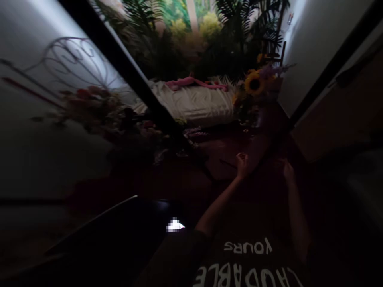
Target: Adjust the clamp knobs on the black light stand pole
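Note:
The scene is very dark. My left hand (242, 162) is raised in front of me with its fingers curled in; whatever they hold, if anything, is too dark to make out. A thin dark line shows just left of it. To the right, my right hand (288, 169) is held apart from the left one, thumb and fingers drawn together towards the left in a pinch. Anything between those fingertips is too small and dim to name. Below both forearms, pale lettering (248, 247) shows on my dark shirt.
Ahead stands a bench draped in white cloth (194, 103), with a pink plush figure (188, 81) on top. Sunflowers (255, 83) stand at its right, other flowers (89, 101) at left. Dark diagonal bars (143, 87) cross the view. A dark glossy surface (119, 231) lies lower left.

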### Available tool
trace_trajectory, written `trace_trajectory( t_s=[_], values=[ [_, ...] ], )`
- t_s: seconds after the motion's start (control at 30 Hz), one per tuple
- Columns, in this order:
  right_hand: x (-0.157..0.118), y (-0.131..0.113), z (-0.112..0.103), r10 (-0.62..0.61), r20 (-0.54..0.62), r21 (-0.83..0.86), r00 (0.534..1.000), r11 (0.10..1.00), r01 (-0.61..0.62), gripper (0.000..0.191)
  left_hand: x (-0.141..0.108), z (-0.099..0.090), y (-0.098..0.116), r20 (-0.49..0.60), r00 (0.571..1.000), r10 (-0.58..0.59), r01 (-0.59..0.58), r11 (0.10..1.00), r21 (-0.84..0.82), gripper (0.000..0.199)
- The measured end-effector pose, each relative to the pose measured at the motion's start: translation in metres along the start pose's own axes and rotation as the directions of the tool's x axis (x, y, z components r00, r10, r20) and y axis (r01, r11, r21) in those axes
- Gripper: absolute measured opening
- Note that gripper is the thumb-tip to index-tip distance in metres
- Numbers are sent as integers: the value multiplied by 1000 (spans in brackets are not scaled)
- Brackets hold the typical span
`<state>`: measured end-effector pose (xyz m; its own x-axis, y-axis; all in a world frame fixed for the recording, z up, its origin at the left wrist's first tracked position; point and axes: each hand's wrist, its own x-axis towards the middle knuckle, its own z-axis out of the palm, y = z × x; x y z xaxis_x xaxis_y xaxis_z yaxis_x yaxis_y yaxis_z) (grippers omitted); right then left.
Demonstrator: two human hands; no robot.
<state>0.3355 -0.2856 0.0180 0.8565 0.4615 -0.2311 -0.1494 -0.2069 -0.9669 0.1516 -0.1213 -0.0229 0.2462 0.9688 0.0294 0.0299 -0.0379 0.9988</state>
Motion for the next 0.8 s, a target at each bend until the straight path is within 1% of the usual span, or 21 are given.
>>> trace_trajectory(
  t_s=[0.03, 0.07, 0.13, 0.17, 0.2, 0.23, 0.3, 0.37, 0.43, 0.53, 0.63, 0.7, 0.73, 0.8],
  values=[
    [3, -9, 0, -1, -14, -15, 1000, 1000, 1, 71, 1, 18, 10, 146, 987, 68, -61, 997, -52, 34],
    [7, -19, 1, -7, -30, -41, 1000, 999, 6, 72, 3, 35, 21, 262, 955, 138, -116, 988, -97, 37],
    [12, -35, 3, -31, -66, -114, 997, 993, 23, 72, 7, 66, 41, 417, 869, 267, -221, 963, -156, 44],
    [13, -42, 4, -52, -62, -139, 997, 989, 43, 72, 10, 79, 50, 463, 831, 307, -257, 952, -169, 48],
    [14, -48, 6, -79, -50, -153, 996, 986, 71, 72, 12, 90, 58, 494, 807, 324, -276, 946, -169, 51],
    [15, -53, 7, -105, -32, -158, 994, 983, 99, 73, 14, 99, 64, 518, 792, 323, -283, 946, -158, 50],
    [13, -59, 8, -140, 5, -160, 990, 977, 139, 73, 17, 110, 72, 554, 776, 301, -277, 952, -128, 44],
    [10, -63, 7, -149, 36, -175, 988, 973, 153, 74, 20, 114, 75, 580, 765, 280, -272, 957, -102, 37],
    [6, -65, 6, -153, 80, -193, 985, 967, 166, 73, 21, 114, 75, 591, 760, 273, -273, 958, -90, 34],
    [0, -68, 6, -213, 111, -177, 971, 957, 231, 63, 20, 111, 75, 573, 775, 267, -270, 959, -83, 34],
    [-3, -71, 6, -351, 90, -130, 932, 924, 360, 44, 18, 109, 78, 559, 785, 266, -268, 960, -82, 32],
    [-4, -73, 5, -427, 61, -120, 902, 894, 432, 31, 17, 108, 81, 576, 776, 258, -264, 961, -76, 32],
    [-4, -74, 6, -450, 36, -121, 892, 884, 451, 27, 17, 108, 82, 585, 770, 253, -261, 963, -74, 32],
    [-4, -79, 9, -465, -10, -111, 885, 880, 461, 27, 17, 108, 81, 597, 763, 247, -248, 965, -82, 32]
  ],
)
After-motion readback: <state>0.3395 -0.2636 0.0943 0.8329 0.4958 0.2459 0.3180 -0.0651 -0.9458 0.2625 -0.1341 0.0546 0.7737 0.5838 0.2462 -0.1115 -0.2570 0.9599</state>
